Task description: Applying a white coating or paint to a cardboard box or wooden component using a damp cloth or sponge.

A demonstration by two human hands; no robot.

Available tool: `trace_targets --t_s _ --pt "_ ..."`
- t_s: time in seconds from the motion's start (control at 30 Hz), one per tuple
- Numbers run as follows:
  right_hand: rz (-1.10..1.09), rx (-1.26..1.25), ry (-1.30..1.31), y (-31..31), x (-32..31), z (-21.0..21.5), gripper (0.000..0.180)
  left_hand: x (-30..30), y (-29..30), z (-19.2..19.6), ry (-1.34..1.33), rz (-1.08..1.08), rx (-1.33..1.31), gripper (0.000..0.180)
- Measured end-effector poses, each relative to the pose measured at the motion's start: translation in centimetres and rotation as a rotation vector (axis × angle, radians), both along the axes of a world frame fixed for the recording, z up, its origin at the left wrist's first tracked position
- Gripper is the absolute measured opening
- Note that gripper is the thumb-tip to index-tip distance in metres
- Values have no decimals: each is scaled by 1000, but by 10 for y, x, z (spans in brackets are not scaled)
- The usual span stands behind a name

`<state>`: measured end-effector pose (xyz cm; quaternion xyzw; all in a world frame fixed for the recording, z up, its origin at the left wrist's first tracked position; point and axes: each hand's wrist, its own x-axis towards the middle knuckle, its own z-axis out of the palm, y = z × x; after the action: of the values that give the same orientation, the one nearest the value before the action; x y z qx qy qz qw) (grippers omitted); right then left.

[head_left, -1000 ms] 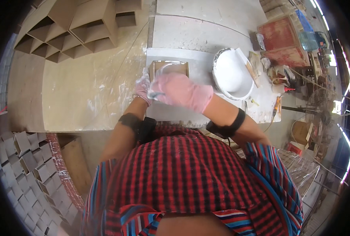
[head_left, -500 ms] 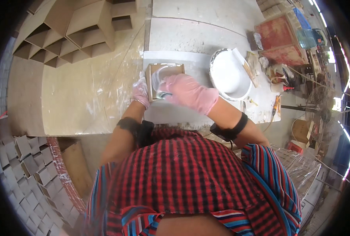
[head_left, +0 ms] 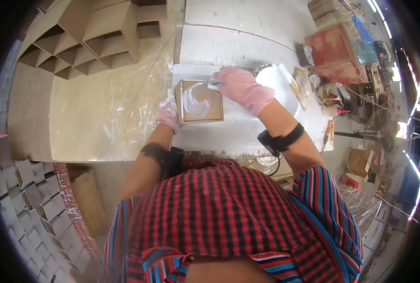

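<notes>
A shallow, square brown cardboard box (head_left: 214,109) stands on the white work surface, with a curved smear of white paste across its inside bottom. My left hand (head_left: 168,113), in a pink glove with white smears, grips the box's left wall. Over the box's far right corner is my right hand (head_left: 245,89), also pink-gloved. Its fingers are closed round a small pale greenish thing (head_left: 213,85), too small to make out. Just beyond that hand stands a round white tub (head_left: 269,75) of white paste, partly hidden by the hand and wrist.
Several brown cardboard boxes (head_left: 108,35) are stacked at the far left. A flat scraper-like strip (head_left: 292,85) rests across the tub's right rim. Farther right stand a red-stained crate (head_left: 332,47) and an orange-handled tool (head_left: 329,132). Many small boxes (head_left: 35,212) lie at lower left.
My right hand has lifted from inside the box and moved right and away toward the tub, uncovering the paste smear. My left hand stays at the box's left side.
</notes>
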<state>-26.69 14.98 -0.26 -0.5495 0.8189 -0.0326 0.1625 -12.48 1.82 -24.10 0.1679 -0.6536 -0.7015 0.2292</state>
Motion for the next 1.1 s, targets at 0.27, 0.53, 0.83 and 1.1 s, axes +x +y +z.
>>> trace_targets --t_s 0.27,0.53,0.83,1.1 --pt "-117 20 18 5 9 -7 25 -7 -1 46 -443 233 642 55" --pt "-191 -109 -12 -5 42 -1 21 -5 -12 -13 -379 262 658 52" --pt "-106 -268 -102 -35 40 -18 22 -7 0 41 -390 347 648 49" --pt "120 -241 45 -41 34 -19 22 -10 8 59 -315 306 683 47"
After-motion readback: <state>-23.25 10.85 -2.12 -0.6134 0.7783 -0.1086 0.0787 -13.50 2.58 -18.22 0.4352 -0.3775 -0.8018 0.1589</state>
